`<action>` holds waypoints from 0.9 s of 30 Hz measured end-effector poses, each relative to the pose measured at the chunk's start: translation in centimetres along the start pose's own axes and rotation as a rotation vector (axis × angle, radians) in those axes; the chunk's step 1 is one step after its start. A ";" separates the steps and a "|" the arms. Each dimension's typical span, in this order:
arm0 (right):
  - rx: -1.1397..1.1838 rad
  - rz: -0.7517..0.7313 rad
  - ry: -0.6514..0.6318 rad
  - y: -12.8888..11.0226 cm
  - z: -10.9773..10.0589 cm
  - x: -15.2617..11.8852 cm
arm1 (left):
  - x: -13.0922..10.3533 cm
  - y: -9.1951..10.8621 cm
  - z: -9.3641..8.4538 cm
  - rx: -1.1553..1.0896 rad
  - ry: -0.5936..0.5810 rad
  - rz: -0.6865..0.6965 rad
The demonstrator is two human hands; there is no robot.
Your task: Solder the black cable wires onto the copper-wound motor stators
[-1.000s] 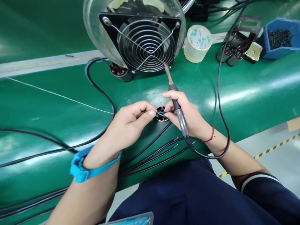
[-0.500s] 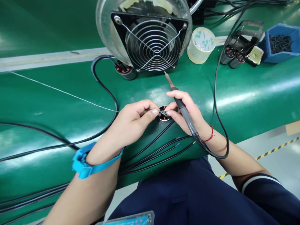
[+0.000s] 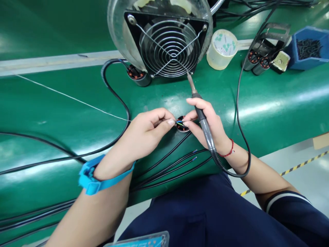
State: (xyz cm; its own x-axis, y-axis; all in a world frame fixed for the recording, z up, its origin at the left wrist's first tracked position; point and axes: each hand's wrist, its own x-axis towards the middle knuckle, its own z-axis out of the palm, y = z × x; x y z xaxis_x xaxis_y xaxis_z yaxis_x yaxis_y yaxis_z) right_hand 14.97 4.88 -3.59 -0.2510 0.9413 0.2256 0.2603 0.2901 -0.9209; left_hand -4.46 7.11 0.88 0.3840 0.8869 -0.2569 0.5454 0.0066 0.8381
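My left hand (image 3: 150, 132) is closed in a pinch, and a thin solder wire (image 3: 77, 100) runs from the upper left into it. At its fingertips are small blue and green wires (image 3: 179, 122), which bridge to the fingertips of my right hand (image 3: 212, 125). That right hand holds a soldering iron (image 3: 205, 128) across its palm, tip pointing up and away, while thumb and finger pinch the black cable end by the wires. Just beneath the fingertips sits a small round motor part (image 3: 182, 129) with copper windings, partly covered by the hands.
A fan with a wire guard (image 3: 173, 55) stands ahead. Beside it are a motor part (image 3: 138, 76) with a cable, a tape roll (image 3: 222, 49), more motor parts (image 3: 260, 65), a sponge (image 3: 281, 61) and a blue bin (image 3: 295, 55). Several black cables (image 3: 169, 168) lie near me.
The soldering iron has swung slightly to the right, its tip now in front of the fan guard's lower right corner. Both hands keep their pinch by the wires.
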 end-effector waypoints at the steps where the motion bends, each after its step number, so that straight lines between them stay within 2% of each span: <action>1: -0.001 0.000 0.002 -0.1 0.0 0.0 | 0.0 0.0 0.0 0.003 -0.003 0.002; 7: 0.009 -0.029 -0.019 -0.1 0.0 -0.2 | -0.2 -0.2 0.1 -0.019 -0.016 0.023; 11: 0.040 -0.053 -0.027 0.3 -0.5 0.2 | -0.5 -0.4 -0.2 0.069 -0.071 0.172; 15: 0.136 -0.027 -0.302 0.9 -0.5 0.6 | -0.7 -0.5 -0.6 0.118 -0.060 0.313; 17: 0.224 0.017 -0.390 1.1 -0.3 0.5 | -0.9 -0.4 -0.8 0.124 -0.045 0.348; 20: 0.385 0.037 -0.332 1.2 -0.2 0.3 | -1.3 -0.1 -1.0 0.127 -0.005 0.385; 23: 0.403 0.027 -0.235 1.0 -0.4 0.3 | -1.5 0.3 -1.1 0.143 0.041 0.404; 27: 0.403 -0.028 -0.240 1.0 -0.8 0.5 | -1.6 0.5 -0.9 0.154 0.065 0.378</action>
State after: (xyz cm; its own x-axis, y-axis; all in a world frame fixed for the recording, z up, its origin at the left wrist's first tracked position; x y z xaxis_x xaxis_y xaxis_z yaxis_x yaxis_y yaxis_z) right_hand 15.88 5.77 -4.09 -0.4735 0.8538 0.2163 -0.1202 0.1806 -0.9762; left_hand -5.43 6.09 2.17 0.5334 0.8411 0.0900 0.4818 -0.3896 0.7849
